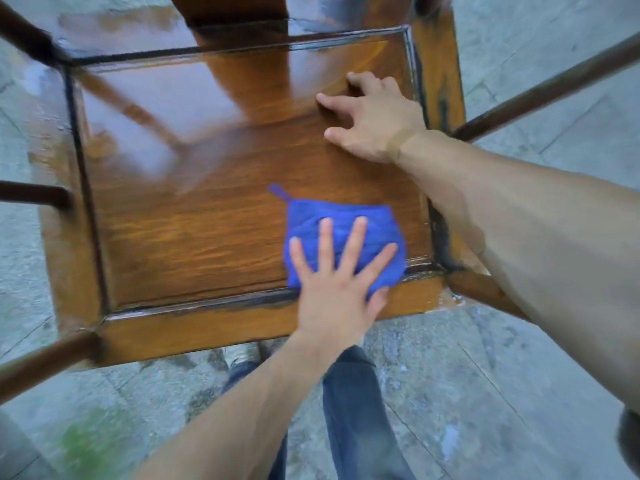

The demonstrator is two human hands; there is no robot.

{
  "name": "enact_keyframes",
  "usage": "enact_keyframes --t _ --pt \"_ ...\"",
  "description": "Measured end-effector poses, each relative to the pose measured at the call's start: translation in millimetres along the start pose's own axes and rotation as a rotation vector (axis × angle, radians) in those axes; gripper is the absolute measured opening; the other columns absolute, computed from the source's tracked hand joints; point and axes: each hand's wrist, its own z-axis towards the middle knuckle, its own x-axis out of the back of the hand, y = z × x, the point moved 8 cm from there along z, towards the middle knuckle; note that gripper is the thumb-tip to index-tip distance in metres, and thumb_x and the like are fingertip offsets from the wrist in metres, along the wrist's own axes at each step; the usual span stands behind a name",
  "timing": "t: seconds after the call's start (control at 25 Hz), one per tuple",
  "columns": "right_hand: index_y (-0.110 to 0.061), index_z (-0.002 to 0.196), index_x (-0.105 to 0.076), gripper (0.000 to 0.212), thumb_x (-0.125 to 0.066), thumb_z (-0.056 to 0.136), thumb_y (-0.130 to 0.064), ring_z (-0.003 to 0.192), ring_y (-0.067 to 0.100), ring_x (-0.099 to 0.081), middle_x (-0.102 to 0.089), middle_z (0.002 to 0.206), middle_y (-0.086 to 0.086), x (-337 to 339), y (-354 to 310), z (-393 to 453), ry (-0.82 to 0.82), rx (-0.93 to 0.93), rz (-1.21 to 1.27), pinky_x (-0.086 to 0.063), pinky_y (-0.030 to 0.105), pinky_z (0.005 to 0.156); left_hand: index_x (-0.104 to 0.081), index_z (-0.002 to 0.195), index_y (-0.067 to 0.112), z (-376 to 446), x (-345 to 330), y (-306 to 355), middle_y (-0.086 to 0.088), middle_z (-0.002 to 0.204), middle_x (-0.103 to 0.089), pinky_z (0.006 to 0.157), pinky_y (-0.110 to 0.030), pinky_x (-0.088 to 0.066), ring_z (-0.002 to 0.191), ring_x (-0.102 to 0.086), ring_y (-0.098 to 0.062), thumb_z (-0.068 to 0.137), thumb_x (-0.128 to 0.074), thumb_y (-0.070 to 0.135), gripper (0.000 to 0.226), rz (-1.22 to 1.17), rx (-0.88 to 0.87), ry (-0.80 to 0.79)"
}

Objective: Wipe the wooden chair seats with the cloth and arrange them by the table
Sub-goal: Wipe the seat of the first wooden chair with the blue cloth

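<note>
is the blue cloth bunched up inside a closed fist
No, the left hand presses flat on the blue cloth with straight, spread fingers against the wooden chair seat.

wooden chair seat [194,216] (glossy) carries blue cloth [311,216] near front-right corner.

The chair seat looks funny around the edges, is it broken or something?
Not broken, but worn. The chair seat has dark, rubbed-off finish along the frame grooves, worst at the right near corner. Its far half shines wet.
</note>
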Motion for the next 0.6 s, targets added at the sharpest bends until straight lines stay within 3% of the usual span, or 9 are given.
enact_keyframes --t 0.16,0.24,0.36,0.44,0.6 --pt "-0.055 0.151 -0.021 0.063 -0.048 0.094 -0.055 0.153 0.028 -0.005 -0.004 0.168 -0.006 -5.9 2.9 -3.7 -0.084 0.014 -0.038 -0.029 0.051 0.114 -0.040 0.147 0.040 52.3 -9.9 73.7 -0.003 0.162 -0.031 0.113 -0.075 -0.005 0.151 -0.011 -0.045 0.093 -0.047 0.058 0.057 -0.044 -0.272 -0.038" --pt "-0.055 0.152 -0.015 0.067 -0.049 0.095 -0.054 0.154 0.027 0.003 0.004 0.169 -0.007 -10.8 1.4 -6.7 -0.113 0.019 -0.065 -0.022 0.052 0.118 -0.042 0.147 0.039 36.7 -13.1 69.6 -0.002 0.160 -0.035 0.115 -0.072 -0.009 0.151 -0.017 -0.042 0.093 -0.049 0.053 0.056 -0.029 -0.406 -0.025" --pt "-0.055 0.153 -0.010 0.068 -0.050 0.097 -0.051 0.155 0.028 0.007 0.011 0.168 -0.008 -12.8 -0.4 -7.9 -0.127 -0.002 -0.042 -0.014 0.053 0.121 -0.036 0.149 0.045 -19.3 -7.0 20.7 0.004 0.164 -0.026 0.119 -0.065 -0.007 0.153 -0.015 -0.035 0.094 -0.045 0.051 0.057 0.044 -0.570 -0.035" --pt "-0.053 0.154 -0.008 0.067 -0.048 0.100 -0.047 0.155 0.030 0.007 0.011 0.168 -0.006 -17.5 -0.6 -10.0 -0.123 -0.050 -0.018 -0.015 0.054 0.122 -0.033 0.150 0.048 -48.0 -1.0 -40.2 0.008 0.165 -0.023 0.118 -0.065 -0.011 0.153 -0.015 -0.032 0.092 -0.045 0.052 0.059 0.047 -0.446 -0.035" --pt "-0.036 0.157 -0.022 0.060 -0.046 0.101 -0.040 0.153 0.036 -0.006 -0.005 0.168 0.009 -42.5 -28.0 -43.6 0.014 -0.119 0.060 -0.028 0.052 0.116 -0.023 0.152 0.050 -101.9 16.7 -150.7 0.007 0.167 -0.013 0.113 -0.070 -0.020 0.153 -0.012 -0.035 0.093 -0.036 0.059 0.061 0.016 0.306 -0.083"
